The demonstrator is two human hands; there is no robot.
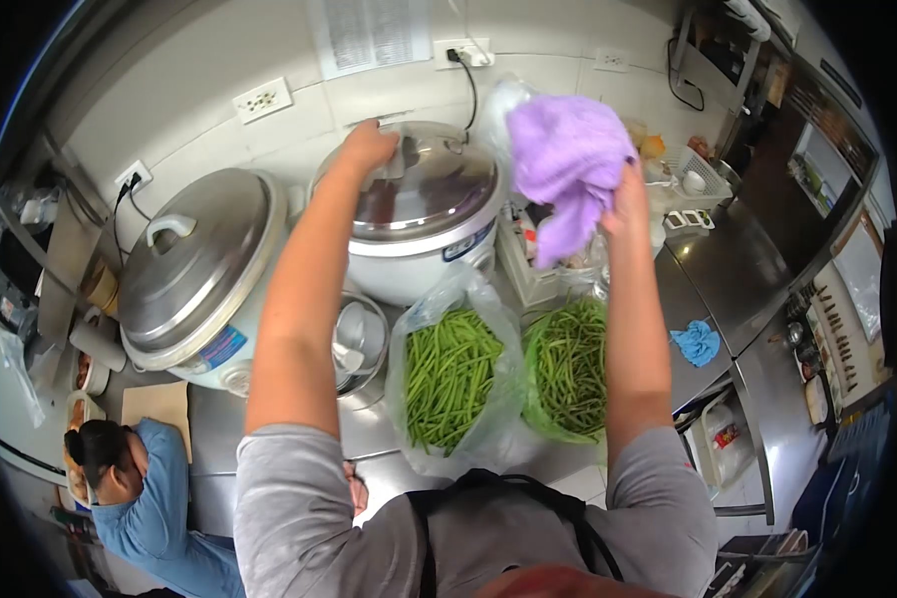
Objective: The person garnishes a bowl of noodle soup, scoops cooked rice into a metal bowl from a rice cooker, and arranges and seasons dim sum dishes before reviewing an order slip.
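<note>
My left hand [371, 148] is closed round the pale handle of a shiny metal lid [439, 189]. The lid covers a large white rice cooker [394, 269] against the wall; I cannot tell whether it is lifted at all. Bunched up in my right hand [623, 204] is a purple cloth [568, 159], held in the air to the right of the cooker. Closer to me stand a clear plastic bag of green beans [453, 379] and a green bag of darker, thin beans [568, 374].
A second large cooker [204, 274] with its lid on stands left. Metal bowls [359, 339] sit between the cookers. A blue cloth [697, 343] lies on the right counter, below a white basket [693, 174]. At lower left is another person [164, 498] in blue.
</note>
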